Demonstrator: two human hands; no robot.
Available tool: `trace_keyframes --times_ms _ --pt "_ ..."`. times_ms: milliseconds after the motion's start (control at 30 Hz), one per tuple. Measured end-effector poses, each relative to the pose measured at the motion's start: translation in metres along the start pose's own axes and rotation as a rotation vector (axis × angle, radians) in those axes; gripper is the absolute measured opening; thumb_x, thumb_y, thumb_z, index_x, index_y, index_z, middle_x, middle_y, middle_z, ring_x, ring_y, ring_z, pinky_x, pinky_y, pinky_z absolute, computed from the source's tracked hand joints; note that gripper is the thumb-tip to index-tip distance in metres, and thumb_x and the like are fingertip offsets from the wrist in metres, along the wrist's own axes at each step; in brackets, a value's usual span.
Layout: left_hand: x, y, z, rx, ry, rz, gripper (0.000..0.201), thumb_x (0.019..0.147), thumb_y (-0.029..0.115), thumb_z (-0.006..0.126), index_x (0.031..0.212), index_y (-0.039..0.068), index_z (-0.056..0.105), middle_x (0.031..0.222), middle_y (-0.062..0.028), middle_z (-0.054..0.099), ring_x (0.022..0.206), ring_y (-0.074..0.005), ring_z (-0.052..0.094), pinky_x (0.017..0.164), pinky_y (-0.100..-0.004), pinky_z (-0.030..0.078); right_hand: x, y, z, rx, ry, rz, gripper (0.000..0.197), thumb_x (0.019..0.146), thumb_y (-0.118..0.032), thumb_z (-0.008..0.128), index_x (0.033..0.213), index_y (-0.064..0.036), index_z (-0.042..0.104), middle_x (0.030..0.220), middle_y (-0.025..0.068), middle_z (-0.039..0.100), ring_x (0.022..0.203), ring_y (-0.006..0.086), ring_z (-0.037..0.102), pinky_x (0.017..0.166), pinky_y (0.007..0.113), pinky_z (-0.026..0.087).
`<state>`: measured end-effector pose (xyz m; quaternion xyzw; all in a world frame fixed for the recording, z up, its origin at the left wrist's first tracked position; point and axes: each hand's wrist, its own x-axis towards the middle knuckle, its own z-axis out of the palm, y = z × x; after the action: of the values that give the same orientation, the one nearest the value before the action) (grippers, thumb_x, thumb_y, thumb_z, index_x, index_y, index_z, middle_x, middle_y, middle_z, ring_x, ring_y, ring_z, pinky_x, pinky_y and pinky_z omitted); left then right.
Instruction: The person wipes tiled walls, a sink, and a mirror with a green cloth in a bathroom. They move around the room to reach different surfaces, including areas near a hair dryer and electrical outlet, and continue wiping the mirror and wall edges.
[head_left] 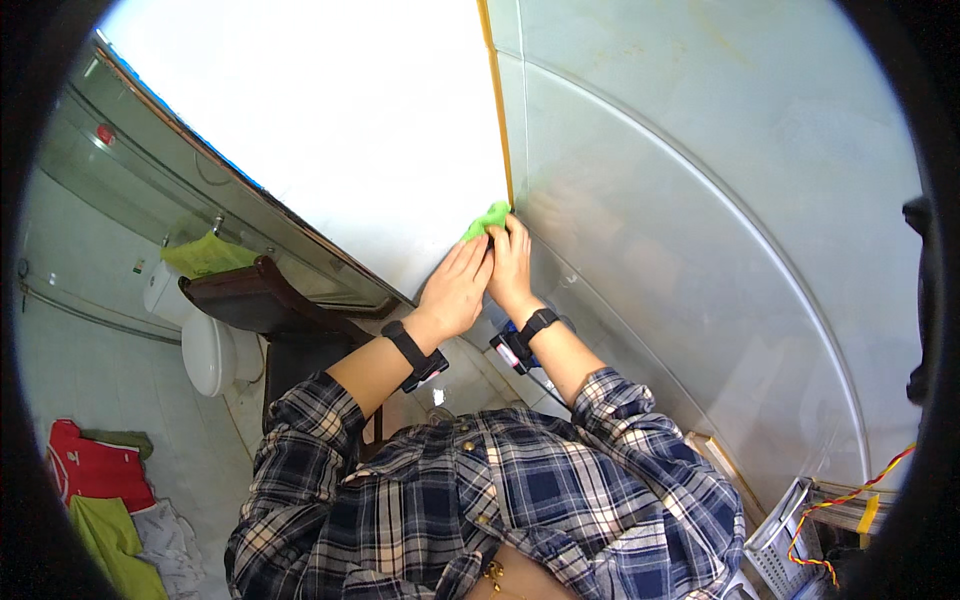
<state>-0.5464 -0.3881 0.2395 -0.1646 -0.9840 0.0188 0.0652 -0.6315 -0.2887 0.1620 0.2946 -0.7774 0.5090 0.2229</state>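
Observation:
A small bright green cloth (488, 220) is bunched up at the lower right corner of a large white panel (330, 120). My right hand (510, 265) has its bent fingers on the cloth, close to the panel's orange-brown edge strip (503, 120). Beside it, touching it, my left hand (455, 285) reaches up with its fingers close together and their tips at the cloth's lower edge. The palms and part of the cloth are hidden. Each wrist wears a black strap (405, 345) with a small device.
A glossy pale wall (700, 230) rises at right. Left of me stand a dark wooden chair (300, 320) and a white toilet (207, 350). Red and green garments (105, 475) lie at lower left. A grey basket (785, 545) and a red-yellow twisted wire (850, 495) are at lower right.

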Motion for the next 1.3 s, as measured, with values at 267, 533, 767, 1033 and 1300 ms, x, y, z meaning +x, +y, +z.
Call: trace_keyframes --times_ms 267,533,767,1033,1300 --pt "-0.05 0.0 0.014 -0.061 -0.189 0.013 0.067 0.077 0.013 0.064 0.137 -0.004 0.041 0.141 -0.0264 0.042 0.136 -0.0374 0.036 0.117 -0.0461 0.023 -0.064 -0.015 0.018 0.225 -0.211 0.213 0.036 0.079 0.005 0.058 0.115 0.0024 0.052 0.124 0.0249 0.044 0.115 0.0451 0.044 0.097 0.047 0.041" --pt "-0.09 -0.005 -0.01 -0.08 -0.233 0.029 0.067 0.075 0.011 0.065 0.135 -0.008 0.043 0.141 -0.0294 0.041 0.135 -0.0411 0.036 0.116 -0.0508 0.025 -0.084 -0.051 0.031 0.391 -0.169 0.216 0.037 0.076 0.01 0.056 0.113 0.004 0.052 0.12 0.0236 0.044 0.113 0.044 0.045 0.098 0.046 0.041" --pt "-0.052 0.016 0.0 -0.107 -0.162 -0.059 0.065 0.078 0.011 0.059 0.136 -0.012 0.039 0.142 -0.0297 0.039 0.135 -0.0403 0.036 0.116 -0.0494 0.024 -0.055 -0.033 0.015 0.318 -0.146 0.239 0.035 0.079 0.004 0.061 0.113 0.0011 0.052 0.127 0.022 0.044 0.119 0.042 0.044 0.102 0.045 0.038" --pt "0.003 0.015 0.012 -0.201 -0.063 -0.095 0.053 0.089 0.003 0.045 0.139 -0.013 0.036 0.147 -0.033 0.032 0.14 -0.0436 0.027 0.117 -0.0527 0.017 -0.016 -0.002 0.004 0.225 -0.057 0.28 0.042 0.08 0.004 0.055 0.121 -0.0025 0.049 0.138 0.0208 0.044 0.126 0.039 0.043 0.106 0.045 0.033" --pt "0.014 0.029 0.052 -0.086 -0.124 -0.075 0.05 0.089 0.008 0.046 0.133 -0.014 0.042 0.14 -0.0316 0.043 0.136 -0.0392 0.036 0.118 -0.0474 0.02 -0.048 0.03 0.009 0.297 -0.131 0.454 0.039 0.086 0.0 0.051 0.125 -0.0035 0.046 0.141 0.0215 0.041 0.126 0.0395 0.043 0.105 0.038 0.036"
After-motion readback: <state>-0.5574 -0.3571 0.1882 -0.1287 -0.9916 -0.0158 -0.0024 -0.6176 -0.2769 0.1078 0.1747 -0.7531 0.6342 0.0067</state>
